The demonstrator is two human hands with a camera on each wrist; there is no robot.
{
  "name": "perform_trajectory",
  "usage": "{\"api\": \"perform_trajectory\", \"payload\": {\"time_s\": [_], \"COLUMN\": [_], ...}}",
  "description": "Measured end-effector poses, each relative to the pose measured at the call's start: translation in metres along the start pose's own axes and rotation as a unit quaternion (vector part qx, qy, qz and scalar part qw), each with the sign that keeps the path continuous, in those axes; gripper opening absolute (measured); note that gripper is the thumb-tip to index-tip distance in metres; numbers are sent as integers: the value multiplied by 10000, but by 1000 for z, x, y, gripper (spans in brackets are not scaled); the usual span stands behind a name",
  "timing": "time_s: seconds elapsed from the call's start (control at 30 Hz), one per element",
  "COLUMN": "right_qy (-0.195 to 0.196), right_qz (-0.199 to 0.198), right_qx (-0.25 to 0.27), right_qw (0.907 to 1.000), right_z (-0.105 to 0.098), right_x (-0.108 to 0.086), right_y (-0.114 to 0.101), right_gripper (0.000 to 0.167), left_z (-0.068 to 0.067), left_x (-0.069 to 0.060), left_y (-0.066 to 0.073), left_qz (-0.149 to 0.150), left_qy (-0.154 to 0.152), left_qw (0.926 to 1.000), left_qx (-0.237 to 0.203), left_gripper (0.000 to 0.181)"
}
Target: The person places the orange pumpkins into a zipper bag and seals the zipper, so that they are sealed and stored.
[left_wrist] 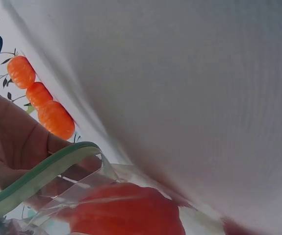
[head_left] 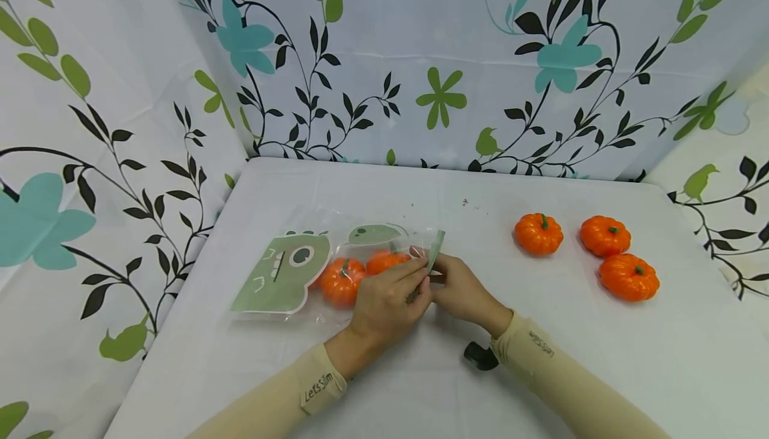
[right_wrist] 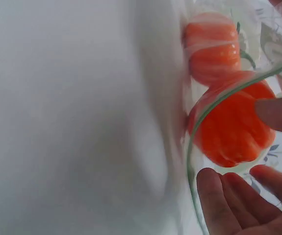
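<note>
On the right of the white-covered bench (head_left: 408,399), well apart from the hands, sit three orange pumpkins: one alone (head_left: 539,234), with a close pair (head_left: 629,277) beyond it. A cloth printed with leaves and flowers (head_left: 444,99) hangs behind, and a small dark object (head_left: 480,356) shows beside the right cuff (head_left: 531,349). Left of centre lies a clear bag (head_left: 282,272) with a green dinosaur print, its green-edged mouth raised towards the right. At least two more pumpkins (head_left: 342,282) are inside, one near the mouth. The left hand (head_left: 387,305), fingers curled, grips the bag by its mouth, partly hiding the opening from above. The right hand (head_left: 465,292) is at the mouth, fingers extended and parted, thumb over the nearer pumpkin (right_wrist: 234,132); whether it touches, I cannot tell.
</note>
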State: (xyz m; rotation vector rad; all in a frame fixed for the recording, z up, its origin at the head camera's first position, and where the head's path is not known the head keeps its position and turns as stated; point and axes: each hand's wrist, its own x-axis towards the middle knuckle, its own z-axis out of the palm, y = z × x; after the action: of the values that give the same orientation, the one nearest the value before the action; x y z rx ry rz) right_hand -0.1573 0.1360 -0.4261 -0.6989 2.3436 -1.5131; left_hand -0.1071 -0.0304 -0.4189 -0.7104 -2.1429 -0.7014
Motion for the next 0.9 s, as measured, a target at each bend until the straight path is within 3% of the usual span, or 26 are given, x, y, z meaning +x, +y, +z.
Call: {"api": "perform_trajectory", "payload": {"time_s": [0.1,0.23,0.4,0.6,0.9], "right_qy": [193,147,88,433,660], "right_qz": [196,343,451,687,593], "right_qx": [18,116,263,128,301], "right_qw": [9996,9992,9986,9966,9956], "right_z": [-2,-2,-1,3,10], "right_x": [-2,-3,-3,1,10], "right_y": [2,5,5,3,7], "right_gripper": [45,41,44,49,51], "left_z": [-2,-3,-3,-2,-3], "left_x": [2,4,5,3,2], "left_y": [1,2,3,2,5], "left_qz": [-72,-215,-324,-326,-254], "left_qy": [-125,-292,-397,-453,-509], "left_qw": [9999,9993,9986,9984,9983], "left_qx": [42,81,108,56,-103], "left_gripper": [20,20,20,19,20]}}
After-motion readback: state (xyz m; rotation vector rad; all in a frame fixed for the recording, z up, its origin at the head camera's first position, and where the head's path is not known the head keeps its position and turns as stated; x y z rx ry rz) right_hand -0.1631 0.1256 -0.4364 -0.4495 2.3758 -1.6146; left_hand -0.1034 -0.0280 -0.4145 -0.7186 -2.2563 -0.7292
